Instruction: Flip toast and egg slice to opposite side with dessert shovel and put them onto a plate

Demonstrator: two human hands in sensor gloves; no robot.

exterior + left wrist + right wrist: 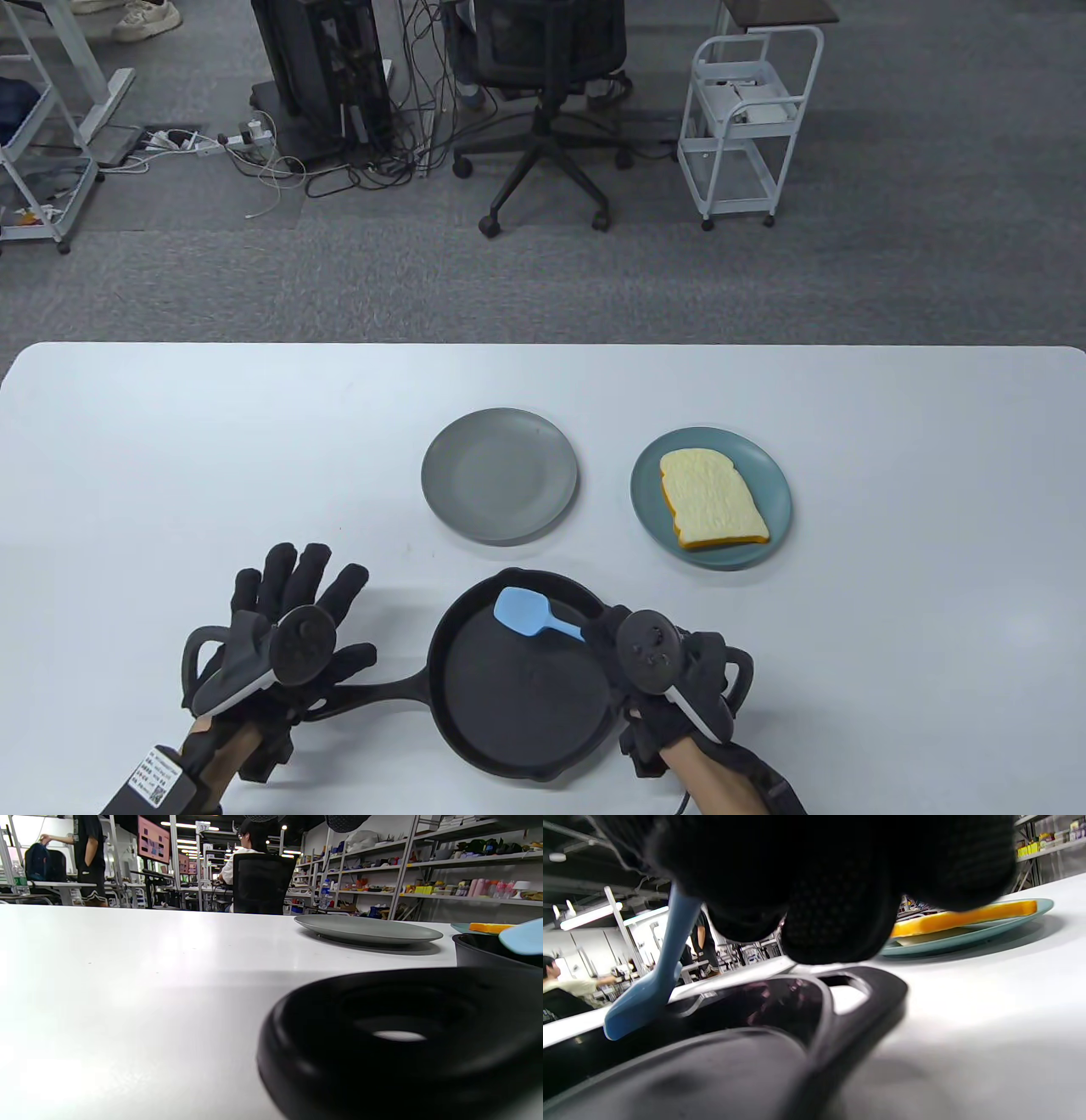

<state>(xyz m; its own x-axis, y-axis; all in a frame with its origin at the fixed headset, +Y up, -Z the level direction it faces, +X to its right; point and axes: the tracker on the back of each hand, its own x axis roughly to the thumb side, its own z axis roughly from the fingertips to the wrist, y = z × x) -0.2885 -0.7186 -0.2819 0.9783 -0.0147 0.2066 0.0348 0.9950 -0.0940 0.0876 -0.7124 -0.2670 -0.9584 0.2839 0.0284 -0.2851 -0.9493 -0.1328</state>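
Note:
A slice of toast (714,497) lies on the teal plate (768,475) at the right, its orange crust edge (967,918) showing in the right wrist view. No egg slice is in view. My right hand (604,633) grips the handle of the blue dessert shovel (528,613), whose blade hangs over the far side of the black pan (522,688). The pan holds no food. My left hand (318,598) has its fingers spread straight, over the pan's long handle (382,686). The handle's ring end (398,1069) fills the left wrist view.
An empty grey plate (499,475) sits left of the teal one, behind the pan. The pan's small helper handle (867,993) points toward the teal plate (967,938). Beyond the table's far edge stand an office chair (543,102) and a white cart (747,127).

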